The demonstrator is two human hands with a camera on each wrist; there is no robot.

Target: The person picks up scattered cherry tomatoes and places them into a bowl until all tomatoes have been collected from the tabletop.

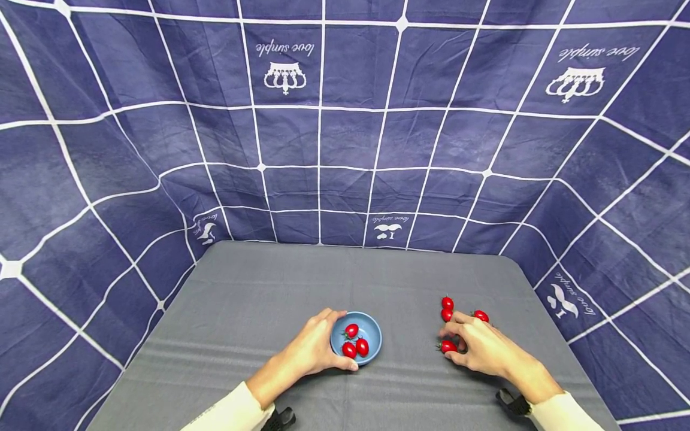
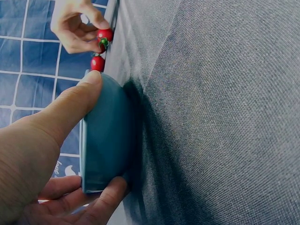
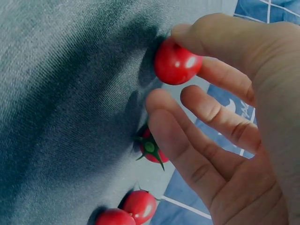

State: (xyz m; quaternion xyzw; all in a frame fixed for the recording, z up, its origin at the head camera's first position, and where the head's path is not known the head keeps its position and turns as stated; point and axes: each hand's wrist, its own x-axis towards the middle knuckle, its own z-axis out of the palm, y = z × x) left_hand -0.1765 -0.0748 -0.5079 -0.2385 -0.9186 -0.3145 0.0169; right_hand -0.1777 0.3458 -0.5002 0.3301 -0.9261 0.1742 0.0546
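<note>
A small blue bowl (image 1: 374,352) stands on the grey cloth with three cherry tomatoes (image 1: 351,331) in it. My left hand (image 1: 314,349) grips the bowl from its left side, the thumb on the near rim and fingers round the far side, as the left wrist view also shows. To the right, my right hand (image 1: 487,348) pinches another cherry tomato (image 3: 177,62) between thumb and index finger, low over the cloth. The other fingers of that hand are spread and loosely bent. Whether the pinched tomato touches the cloth, I cannot tell.
Past my right hand lie two cherry tomatoes (image 1: 447,303) close together and another tomato (image 1: 481,315) with a green stem. Grey cloth (image 1: 269,287) covers the table. A blue curtain (image 1: 345,137) with white lines hangs behind it and at both sides.
</note>
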